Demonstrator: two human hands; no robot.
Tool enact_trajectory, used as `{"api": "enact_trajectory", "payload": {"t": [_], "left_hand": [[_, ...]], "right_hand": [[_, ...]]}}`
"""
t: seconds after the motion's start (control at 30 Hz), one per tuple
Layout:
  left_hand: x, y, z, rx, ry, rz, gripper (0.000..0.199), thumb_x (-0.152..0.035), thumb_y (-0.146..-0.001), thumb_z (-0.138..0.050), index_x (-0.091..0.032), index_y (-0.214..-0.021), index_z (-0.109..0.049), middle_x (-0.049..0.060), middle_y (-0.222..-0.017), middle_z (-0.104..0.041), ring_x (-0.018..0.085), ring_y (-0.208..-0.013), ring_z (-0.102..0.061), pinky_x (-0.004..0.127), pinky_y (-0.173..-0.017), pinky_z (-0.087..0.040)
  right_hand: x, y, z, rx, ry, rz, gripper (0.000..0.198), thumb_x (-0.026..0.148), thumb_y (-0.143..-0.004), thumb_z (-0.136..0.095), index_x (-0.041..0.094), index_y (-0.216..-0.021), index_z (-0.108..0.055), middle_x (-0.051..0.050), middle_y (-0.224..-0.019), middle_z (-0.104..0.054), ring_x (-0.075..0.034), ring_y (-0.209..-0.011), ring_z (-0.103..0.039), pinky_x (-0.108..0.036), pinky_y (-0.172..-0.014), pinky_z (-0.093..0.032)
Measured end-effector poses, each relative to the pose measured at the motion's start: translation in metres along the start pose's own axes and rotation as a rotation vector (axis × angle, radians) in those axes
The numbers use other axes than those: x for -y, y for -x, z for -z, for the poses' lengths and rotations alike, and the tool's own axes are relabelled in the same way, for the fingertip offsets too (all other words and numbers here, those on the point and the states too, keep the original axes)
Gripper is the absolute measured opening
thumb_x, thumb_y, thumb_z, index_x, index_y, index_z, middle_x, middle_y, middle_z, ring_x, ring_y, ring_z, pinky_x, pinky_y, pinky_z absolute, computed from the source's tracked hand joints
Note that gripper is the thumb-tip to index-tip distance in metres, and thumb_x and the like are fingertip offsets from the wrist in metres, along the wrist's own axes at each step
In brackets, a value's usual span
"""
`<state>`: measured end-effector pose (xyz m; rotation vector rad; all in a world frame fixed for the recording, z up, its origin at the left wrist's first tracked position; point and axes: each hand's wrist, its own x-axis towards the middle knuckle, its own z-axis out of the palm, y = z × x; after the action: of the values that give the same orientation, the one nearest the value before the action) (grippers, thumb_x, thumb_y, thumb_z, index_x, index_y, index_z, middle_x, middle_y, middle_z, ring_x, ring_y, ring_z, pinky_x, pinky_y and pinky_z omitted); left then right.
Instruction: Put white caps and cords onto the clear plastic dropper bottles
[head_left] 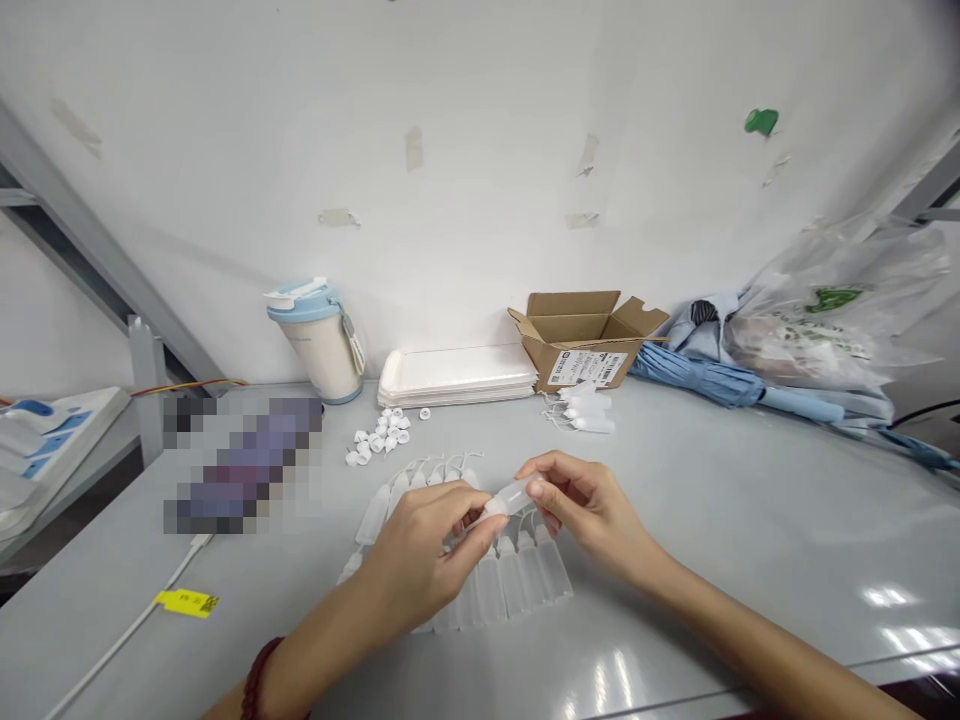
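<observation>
Both hands meet over the grey table (675, 560) on one small translucent plastic bottle (513, 495). My right hand (592, 510) holds the bottle's body, and my left hand (420, 550) pinches its cap end. Under the hands lies a row of several similar squeeze bottles (517, 585), side by side. A little heap of small white caps (379, 440) sits farther back, left of centre. A few more bottles with thin tips (589, 410) lie in front of the cardboard box.
An open cardboard box (585, 340), a stack of white trays (457, 375) and a lidded cup (319, 340) stand along the wall. A blue umbrella (720, 385) and a plastic bag (825, 320) lie at right. A white cable with a yellow tag (187, 602) runs at left.
</observation>
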<state>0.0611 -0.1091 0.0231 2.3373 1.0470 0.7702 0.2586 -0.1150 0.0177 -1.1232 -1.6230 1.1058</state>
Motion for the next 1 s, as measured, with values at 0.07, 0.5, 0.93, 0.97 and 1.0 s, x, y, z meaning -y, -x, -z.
{"api": "enact_trajectory", "payload": {"t": [0.07,0.5,0.93,0.97,1.0], "left_hand": [[0.002,0.000,-0.003,-0.027,-0.037,-0.048,0.024,-0.028,-0.090,-0.044,-0.016,-0.073,-0.056,-0.001,-0.061,-0.051,0.011,-0.055,-0.045,0.023,-0.053,-0.034],[0.065,-0.012,0.032,-0.233,-0.373,0.162,0.024,-0.024,-0.086,-0.041,-0.016,-0.092,-0.063,0.008,-0.094,-0.066,0.024,-0.090,-0.060,0.037,-0.076,-0.049],[0.110,-0.011,0.038,-0.093,-0.594,0.170,0.031,-0.022,-0.086,-0.040,-0.013,-0.101,-0.064,0.012,-0.096,-0.063,0.029,-0.097,-0.052,0.042,-0.084,-0.045],[0.111,-0.011,0.038,-0.084,-0.588,0.173,0.031,-0.022,-0.086,-0.039,-0.013,-0.101,-0.065,0.011,-0.095,-0.063,0.029,-0.097,-0.051,0.042,-0.084,-0.045],[0.111,-0.012,0.039,-0.076,-0.581,0.175,0.031,-0.022,-0.086,-0.039,-0.013,-0.100,-0.065,0.011,-0.094,-0.063,0.028,-0.097,-0.051,0.042,-0.084,-0.045]], "right_hand": [[0.000,-0.001,-0.001,0.002,-0.023,-0.023,0.032,0.046,-0.083,-0.055,0.014,-0.084,-0.061,0.005,-0.052,-0.046,-0.008,-0.045,-0.043,-0.021,-0.044,-0.037],[-0.017,-0.029,0.052,-0.481,0.130,0.110,0.031,0.045,-0.079,-0.059,0.018,-0.095,-0.059,0.002,-0.062,-0.052,-0.013,-0.057,-0.053,-0.025,-0.052,-0.045],[-0.054,-0.052,0.114,-0.618,0.478,0.074,0.027,0.038,-0.073,-0.058,0.018,-0.089,-0.061,-0.004,-0.075,-0.060,-0.019,-0.073,-0.057,-0.029,-0.058,-0.046],[-0.056,-0.052,0.116,-0.602,0.509,0.077,0.026,0.038,-0.072,-0.058,0.018,-0.089,-0.061,-0.004,-0.076,-0.060,-0.019,-0.073,-0.057,-0.030,-0.059,-0.046],[-0.057,-0.052,0.117,-0.580,0.541,0.081,0.025,0.037,-0.073,-0.057,0.018,-0.089,-0.062,-0.004,-0.077,-0.061,-0.019,-0.074,-0.057,-0.031,-0.061,-0.047]]}}
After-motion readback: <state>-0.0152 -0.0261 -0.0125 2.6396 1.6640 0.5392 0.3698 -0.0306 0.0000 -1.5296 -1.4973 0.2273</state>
